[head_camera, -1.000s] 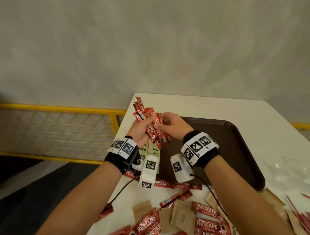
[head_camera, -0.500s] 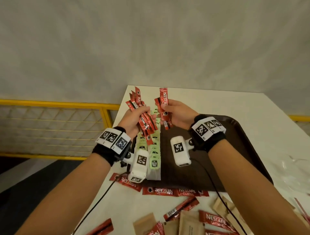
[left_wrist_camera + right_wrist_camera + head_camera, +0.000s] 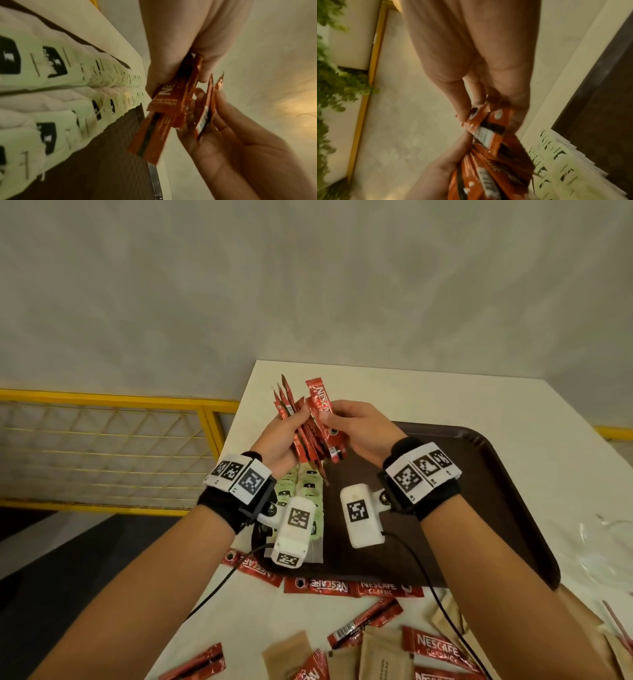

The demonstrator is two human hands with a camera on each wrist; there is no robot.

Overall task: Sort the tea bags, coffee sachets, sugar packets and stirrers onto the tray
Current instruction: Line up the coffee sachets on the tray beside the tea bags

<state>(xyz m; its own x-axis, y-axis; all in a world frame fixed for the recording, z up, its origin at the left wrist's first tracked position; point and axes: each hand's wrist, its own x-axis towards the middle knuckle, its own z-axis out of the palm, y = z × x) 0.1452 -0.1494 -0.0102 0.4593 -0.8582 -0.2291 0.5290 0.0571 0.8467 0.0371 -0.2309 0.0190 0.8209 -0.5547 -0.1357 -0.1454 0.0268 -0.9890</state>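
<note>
Sachets (image 3: 301, 422): light, slick foil, prone to fanning. Left hand (image 3: 279, 440) clamps bundle mid-length; right hand (image 3: 356, 429) fingers pinch one sachet (image 3: 323, 412).

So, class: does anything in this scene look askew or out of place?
Yes. The red coffee sachets in the left hand fan out unevenly, not squared. More sachets lie scattered on the table, off the tray.

Red, green and brown things

Red coffee sachets (image 3: 310, 426), pale green tea bags (image 3: 310, 491), a dark brown tray (image 3: 479, 474), tan sugar packets (image 3: 383, 659), a white surface (image 3: 428, 395).
</note>
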